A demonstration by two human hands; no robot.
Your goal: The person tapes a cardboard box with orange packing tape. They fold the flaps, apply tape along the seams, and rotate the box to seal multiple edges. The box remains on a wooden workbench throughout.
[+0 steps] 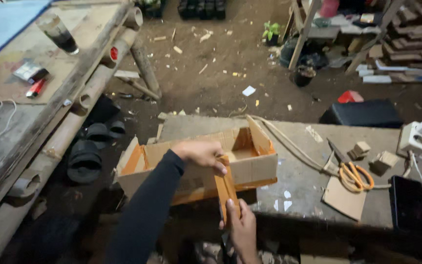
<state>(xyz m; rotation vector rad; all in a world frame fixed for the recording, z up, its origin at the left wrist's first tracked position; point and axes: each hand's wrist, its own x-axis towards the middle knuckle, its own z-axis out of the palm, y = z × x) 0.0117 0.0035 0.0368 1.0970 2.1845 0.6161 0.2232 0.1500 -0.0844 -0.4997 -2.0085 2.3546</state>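
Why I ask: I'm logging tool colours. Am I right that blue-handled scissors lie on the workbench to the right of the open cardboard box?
Not quite. The head view shows the scissors have orange handles, not blue. They do lie on the workbench to the right of the open cardboard box.

On the grey workbench [299,166] lie an open cardboard box [250,168], orange-handled scissors [350,171], a flat cardboard piece [344,199], small wooden blocks [384,159], a dark phone [409,205] and a white power socket [413,137].
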